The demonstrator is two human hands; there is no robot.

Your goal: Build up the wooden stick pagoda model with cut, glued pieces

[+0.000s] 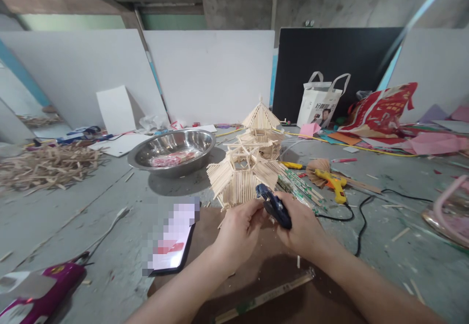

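My right hand (302, 221) is wrapped round a dark blue hand tool (275, 207) that looks like pliers or cutters. Its head points up and to the left. Beside it, my left hand (240, 228) is closed in a pinch, fingertips close to the tool; what they hold is hidden. Just beyond both hands stands a model pavilion section (244, 180) of thin wooden sticks with a sloping roof. Behind that rises a taller stick tower (261, 118) with a pointed roof. Under my hands lies a brown board (271, 285), with a wrapped chopstick (267, 295) on it.
A phone (174, 238) lies left of my hands, near a purple glue gun (44, 290). A steel basin (176, 150) holds a packet. On the right are a yellow glue gun (335, 184) with a black cord and wrapped chopsticks (302, 189). Loose sticks (47, 165) are heaped far left.
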